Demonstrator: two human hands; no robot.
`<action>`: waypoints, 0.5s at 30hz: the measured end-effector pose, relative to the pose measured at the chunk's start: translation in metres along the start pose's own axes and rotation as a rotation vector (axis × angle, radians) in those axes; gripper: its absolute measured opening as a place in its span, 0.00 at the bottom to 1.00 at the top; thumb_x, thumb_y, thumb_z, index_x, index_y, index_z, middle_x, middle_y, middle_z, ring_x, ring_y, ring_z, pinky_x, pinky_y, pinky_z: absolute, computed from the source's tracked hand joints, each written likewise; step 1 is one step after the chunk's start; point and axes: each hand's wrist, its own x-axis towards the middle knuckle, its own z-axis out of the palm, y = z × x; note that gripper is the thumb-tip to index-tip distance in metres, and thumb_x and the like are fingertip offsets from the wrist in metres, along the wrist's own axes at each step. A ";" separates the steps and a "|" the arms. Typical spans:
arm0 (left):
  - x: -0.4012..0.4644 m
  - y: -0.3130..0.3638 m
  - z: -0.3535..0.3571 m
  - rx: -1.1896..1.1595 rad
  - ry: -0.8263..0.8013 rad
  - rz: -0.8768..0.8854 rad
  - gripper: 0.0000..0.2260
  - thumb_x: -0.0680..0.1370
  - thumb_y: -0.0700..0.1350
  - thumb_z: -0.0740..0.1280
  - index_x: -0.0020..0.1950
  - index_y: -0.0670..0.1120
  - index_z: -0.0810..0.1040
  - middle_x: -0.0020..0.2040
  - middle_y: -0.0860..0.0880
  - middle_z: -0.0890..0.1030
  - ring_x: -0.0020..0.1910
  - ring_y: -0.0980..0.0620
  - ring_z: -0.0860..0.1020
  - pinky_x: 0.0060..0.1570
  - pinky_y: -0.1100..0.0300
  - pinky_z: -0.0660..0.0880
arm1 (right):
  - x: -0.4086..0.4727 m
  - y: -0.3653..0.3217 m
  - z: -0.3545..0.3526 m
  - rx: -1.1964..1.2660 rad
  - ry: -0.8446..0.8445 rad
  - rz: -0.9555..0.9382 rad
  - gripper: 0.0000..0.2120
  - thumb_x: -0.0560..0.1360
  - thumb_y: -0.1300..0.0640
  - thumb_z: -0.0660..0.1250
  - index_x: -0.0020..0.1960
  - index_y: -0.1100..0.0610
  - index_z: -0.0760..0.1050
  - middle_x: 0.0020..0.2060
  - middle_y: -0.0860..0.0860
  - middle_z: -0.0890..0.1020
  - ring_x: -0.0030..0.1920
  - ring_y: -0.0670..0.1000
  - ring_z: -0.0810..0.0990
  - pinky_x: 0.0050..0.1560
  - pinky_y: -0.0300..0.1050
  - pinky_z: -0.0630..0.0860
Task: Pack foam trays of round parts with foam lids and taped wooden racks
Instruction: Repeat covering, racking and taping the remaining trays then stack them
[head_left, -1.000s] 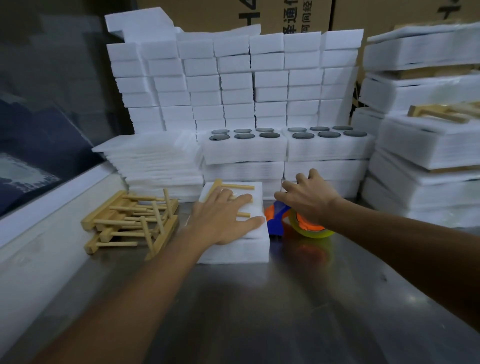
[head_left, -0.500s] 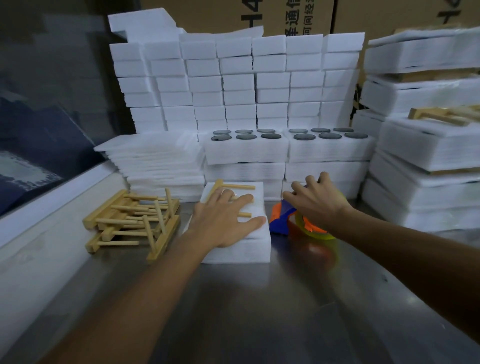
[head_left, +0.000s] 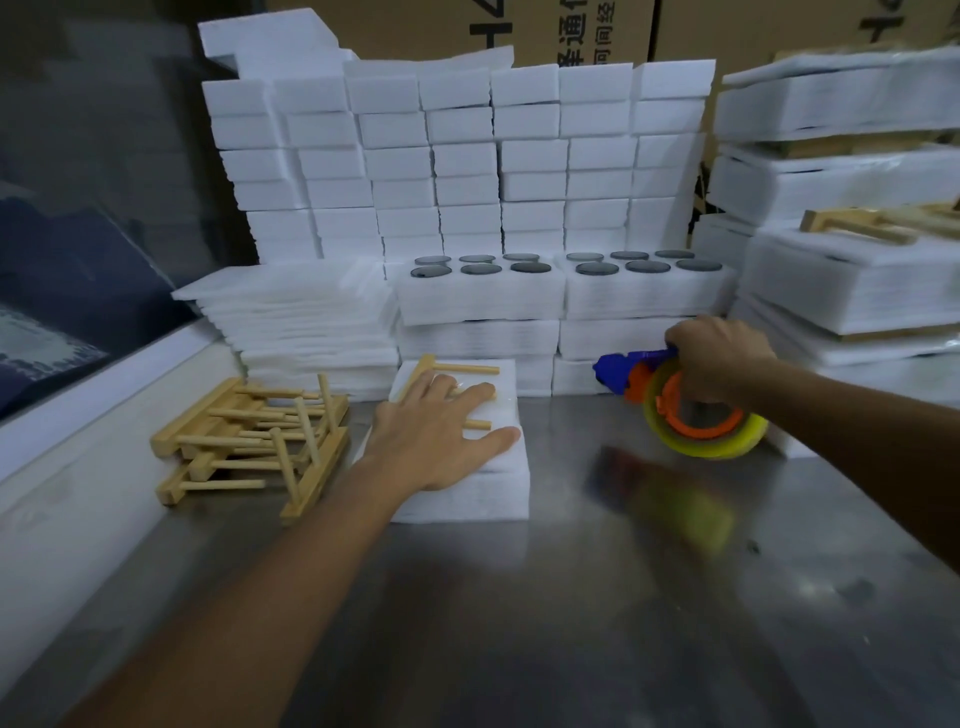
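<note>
A wooden rack is pinned flat on a lidded foam tray by the left hand, whose fingers are spread straight across the rack's dowels. The tray lies on the steel counter, at about 11 o'clock from the middle of the view. The tape dispenser is gripped by the right hand, fingers curled round its blue handle, and is held clear of the counter at about 2 o'clock, well apart from the tray.

The step in hand is judged to be the taping of the rack to the tray. It would be done well if the rack were kept square and pressed down firmly, so that no shift is allowed while tape is drawn over it. The dispenser's blade end should be brought to one side face of the tray, the tape stuck low there, then pulled across rack and lid to the opposite face. The left hand's fingers should be parted from the tape's path.

Spare racks lie heaped at 9 o'clock; open trays of round parts wait at 12 o'clock.
</note>
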 end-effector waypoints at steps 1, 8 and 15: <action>0.000 0.000 0.000 0.001 0.000 0.001 0.37 0.68 0.77 0.44 0.75 0.66 0.56 0.78 0.55 0.57 0.78 0.54 0.48 0.66 0.41 0.61 | 0.001 0.003 0.003 0.066 -0.040 0.052 0.12 0.69 0.61 0.69 0.52 0.54 0.75 0.47 0.54 0.78 0.46 0.58 0.77 0.43 0.49 0.76; 0.001 0.000 0.001 0.010 0.010 -0.002 0.37 0.68 0.77 0.44 0.75 0.67 0.56 0.77 0.55 0.58 0.77 0.53 0.52 0.65 0.42 0.63 | 0.000 0.024 0.043 0.297 -0.171 0.229 0.17 0.70 0.49 0.72 0.53 0.57 0.73 0.47 0.56 0.76 0.49 0.58 0.78 0.45 0.49 0.76; 0.002 -0.001 0.003 0.024 0.006 -0.001 0.38 0.67 0.78 0.43 0.75 0.67 0.55 0.77 0.56 0.58 0.77 0.53 0.52 0.65 0.42 0.63 | 0.001 0.031 0.061 0.333 -0.140 0.293 0.19 0.70 0.44 0.72 0.50 0.54 0.68 0.44 0.53 0.73 0.45 0.55 0.74 0.44 0.48 0.75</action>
